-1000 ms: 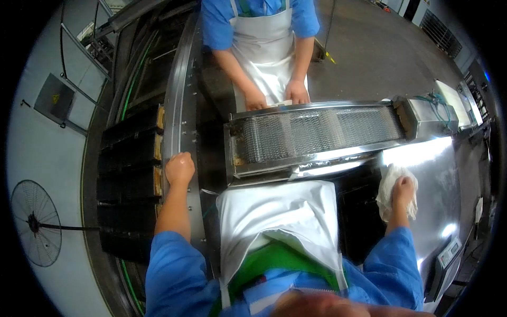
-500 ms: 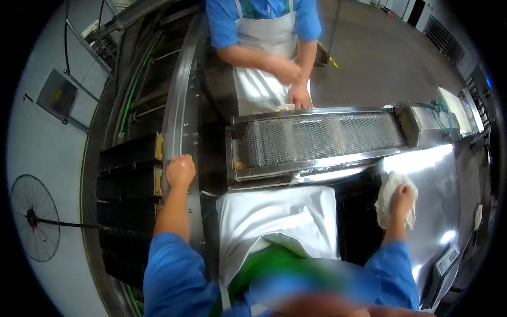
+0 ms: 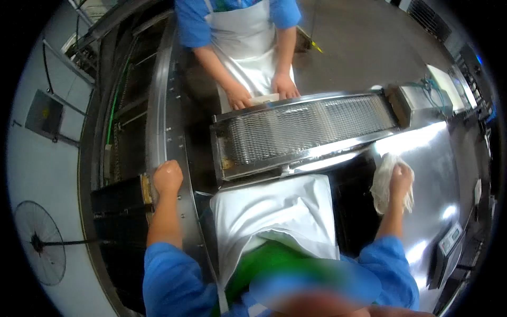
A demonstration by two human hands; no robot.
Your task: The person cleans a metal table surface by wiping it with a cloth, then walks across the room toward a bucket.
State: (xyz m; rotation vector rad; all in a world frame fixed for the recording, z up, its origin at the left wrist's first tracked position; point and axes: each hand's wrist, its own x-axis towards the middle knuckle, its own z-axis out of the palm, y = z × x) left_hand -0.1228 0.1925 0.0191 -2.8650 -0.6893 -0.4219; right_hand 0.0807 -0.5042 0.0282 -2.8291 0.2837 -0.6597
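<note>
My left hand (image 3: 168,178) is closed, its fingers curled at the steel rail (image 3: 161,119) of the long conveyor on the left. Their tips are hidden beneath the hand. Over on the right, my right hand (image 3: 401,182) bunches a whitish cloth (image 3: 384,186), which lies on the shiny steel table (image 3: 438,169). Between my arms and ahead of me stands a short conveyor with a metal mesh belt (image 3: 311,129). A white apron (image 3: 269,201) covers my lap.
Across the mesh conveyor stands a co-worker in a white apron (image 3: 245,39), both hands at its far edge near a pale cloth (image 3: 264,99). Black slats (image 3: 119,198) lie left of the rail. A scale (image 3: 449,243) is at the right, a wall fan (image 3: 39,243) far left.
The view has shifted and tilted slightly. The co-worker's hands have come apart and down to the conveyor's far edge. My hands stay at the rail and on the cloth.
</note>
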